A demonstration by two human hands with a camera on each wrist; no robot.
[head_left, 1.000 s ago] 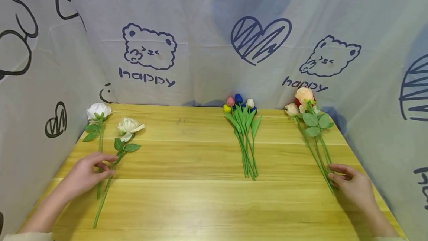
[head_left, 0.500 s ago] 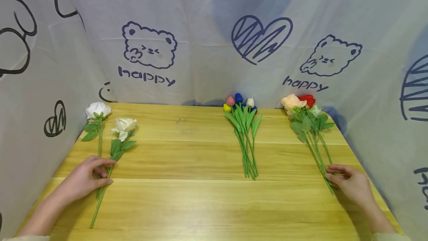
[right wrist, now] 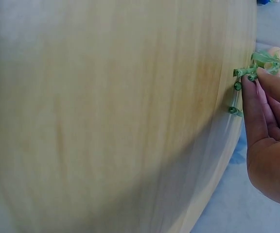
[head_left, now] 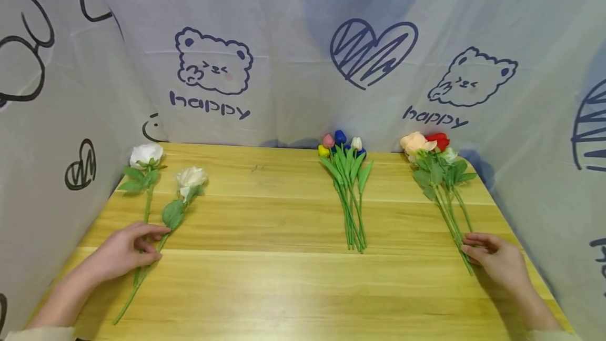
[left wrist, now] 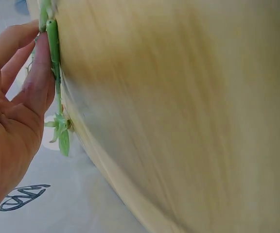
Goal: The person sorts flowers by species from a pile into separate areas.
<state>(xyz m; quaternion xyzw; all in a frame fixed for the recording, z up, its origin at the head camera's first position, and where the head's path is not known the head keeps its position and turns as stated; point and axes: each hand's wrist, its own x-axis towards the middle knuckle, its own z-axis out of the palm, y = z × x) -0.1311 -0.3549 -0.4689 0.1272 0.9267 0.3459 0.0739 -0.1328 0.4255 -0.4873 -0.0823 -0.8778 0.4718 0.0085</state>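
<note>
My left hand (head_left: 120, 251) pinches the stem of a cream-white rose (head_left: 191, 179) between thumb and fingers; the stem's cut end points toward the front left. Beneath that hand passes the stem of a second white rose (head_left: 146, 156), which lies further left. In the left wrist view, a green stem (left wrist: 54, 46) runs along the fingertips. At the right, my right hand (head_left: 499, 263) pinches the lower stems of a bunch with a peach rose (head_left: 417, 143) and a red rose (head_left: 439, 141). Several cut stem ends (right wrist: 237, 86) show at its fingertips in the right wrist view.
A bundle of artificial tulips (head_left: 351, 172) in pink, yellow, blue and white lies between the hands, toward the back. The wooden table (head_left: 265, 288) is enclosed by pale cloth (head_left: 284, 88) printed with bears and hearts at the back and sides.
The peach rose has dropped down and left, uncovering the red one. The cream-white rose has turned in my left hand, its stem end swinging left. The other white rose has shifted slightly right.
</note>
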